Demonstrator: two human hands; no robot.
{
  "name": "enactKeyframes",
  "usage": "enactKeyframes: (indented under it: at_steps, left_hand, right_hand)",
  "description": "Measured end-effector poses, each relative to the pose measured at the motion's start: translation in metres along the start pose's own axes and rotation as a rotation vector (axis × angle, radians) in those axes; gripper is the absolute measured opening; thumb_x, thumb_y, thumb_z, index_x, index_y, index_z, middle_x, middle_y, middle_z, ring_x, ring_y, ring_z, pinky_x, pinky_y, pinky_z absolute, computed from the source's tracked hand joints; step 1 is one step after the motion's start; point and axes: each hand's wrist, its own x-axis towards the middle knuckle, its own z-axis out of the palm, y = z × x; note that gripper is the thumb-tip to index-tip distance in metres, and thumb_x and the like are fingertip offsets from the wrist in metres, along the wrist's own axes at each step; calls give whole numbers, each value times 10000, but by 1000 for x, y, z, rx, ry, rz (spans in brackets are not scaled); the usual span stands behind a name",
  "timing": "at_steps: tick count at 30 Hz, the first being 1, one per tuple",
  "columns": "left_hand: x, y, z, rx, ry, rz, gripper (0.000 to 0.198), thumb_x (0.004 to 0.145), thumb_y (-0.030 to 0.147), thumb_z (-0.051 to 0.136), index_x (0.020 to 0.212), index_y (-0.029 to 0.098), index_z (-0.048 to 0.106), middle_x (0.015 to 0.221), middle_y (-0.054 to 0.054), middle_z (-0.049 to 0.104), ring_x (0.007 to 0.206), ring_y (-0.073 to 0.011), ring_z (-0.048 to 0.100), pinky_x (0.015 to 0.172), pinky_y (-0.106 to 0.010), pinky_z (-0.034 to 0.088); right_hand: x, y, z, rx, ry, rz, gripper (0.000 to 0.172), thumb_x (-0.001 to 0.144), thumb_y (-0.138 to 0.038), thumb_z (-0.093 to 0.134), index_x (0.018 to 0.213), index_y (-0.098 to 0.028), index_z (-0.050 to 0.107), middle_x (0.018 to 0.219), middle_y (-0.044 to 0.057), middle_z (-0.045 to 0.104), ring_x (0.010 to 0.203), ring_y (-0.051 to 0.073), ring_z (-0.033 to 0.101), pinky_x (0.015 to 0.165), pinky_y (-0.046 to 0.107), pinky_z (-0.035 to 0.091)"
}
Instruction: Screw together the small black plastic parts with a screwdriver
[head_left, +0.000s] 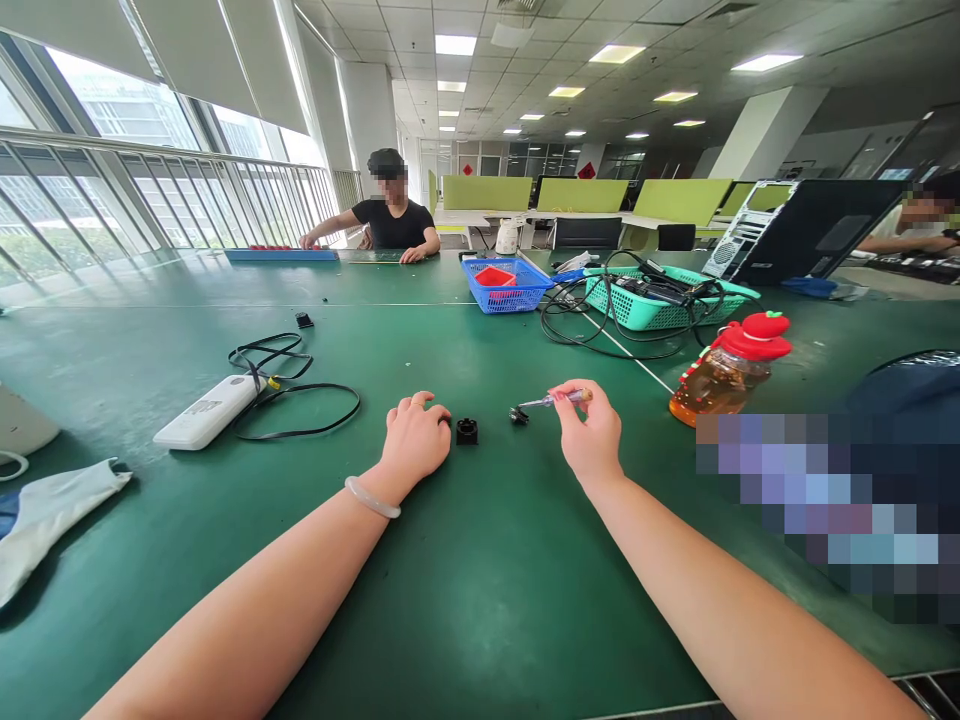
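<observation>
My right hand [591, 432] pinches a small screwdriver [556, 399] with a see-through handle, held nearly level. The screwdriver's tip meets a small black part [518, 415] with an uneven shape, just above or on the green table. My left hand [417, 436] rests on the table to the left, fingers curled and closed. A dark bit shows by its thumb, too hidden to name. Close beside that hand sits a black square piece [466, 431] with a round opening on top.
A white power bank [208, 411] with a black cable [300, 436] lies left. Ahead are a blue basket [507, 298], a green basket [637, 315] of cables, and a red-capped bottle [726, 375]. Across the table sits a person [395, 220] beside a blue tray [281, 256].
</observation>
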Motion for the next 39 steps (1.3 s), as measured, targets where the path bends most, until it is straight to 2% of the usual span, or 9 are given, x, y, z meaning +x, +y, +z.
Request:
enactKeyframes:
  at_steps: [5,10,14,19,22,29,33,36,39]
  left_hand:
    - [1,2,3,-166,-79,199,369,934,357,412,1243,273,596,1360,-67,539,1296,-263,442,1115,-486,342]
    - [-5,3,2,-178,-210,348,444,918,496,460,1310,299,524,1391,-56,537,1325,-277,406,1124,-530,294]
    - [-7,5,-3,-209,-231,372,376,887,483,530,1207,291,574,1302,-57,597,1249,-263,475,1097,-507,322]
    - [-12,15,-5,-206,-253,397,451,860,507,570,1262,306,542,1321,-66,583,1256,-280,464,1102,-524,290]
    - [-17,23,-2,-176,-244,391,526,873,527,543,1355,330,471,1339,-73,565,1263,-296,452,1094,-542,289]
    - [-22,25,0,-128,-260,451,559,879,527,539,1396,342,434,1341,-79,538,1242,-302,466,1089,-546,293]
    - [-23,24,-3,-125,-267,453,510,877,550,526,1345,353,489,1312,-81,541,1231,-303,469,1084,-553,294]
    - [-24,25,-5,-136,-288,492,513,847,599,543,1291,344,533,1327,-95,514,1241,-312,453,1087,-566,282]
    - [-26,28,-6,-150,-302,537,471,847,597,548,1231,326,570,1312,-100,513,1232,-313,455,1078,-567,291]
  right_hand:
    - [1,2,2,-23,3,7,106,847,-324,547,823,-230,591,811,32,682,781,208,636,776,366,500]
    - [-5,-3,6,59,-190,13,114,843,-342,576,830,-232,601,853,37,704,817,214,659,786,372,516]
    - [-11,-12,5,206,-268,-29,131,879,-361,570,867,-233,599,877,46,703,851,211,672,811,378,532]
    - [-8,-10,1,162,-117,-70,154,892,-378,558,868,-230,591,863,46,683,846,209,657,802,375,529]
    - [-4,-5,2,101,-95,-31,156,877,-377,560,848,-226,583,820,40,679,795,205,657,771,369,534]
    - [-6,-10,3,263,-268,5,145,832,-367,601,818,-225,573,739,14,640,692,181,646,682,335,545]
    - [-6,-10,4,408,-316,53,158,818,-371,619,801,-218,580,694,2,618,649,163,611,638,320,538]
    - [1,1,6,541,-221,141,189,787,-386,630,775,-211,559,639,-13,589,594,149,578,578,302,516]
    - [9,13,7,609,7,199,213,781,-409,610,795,-216,521,596,-36,549,546,136,546,533,280,479]
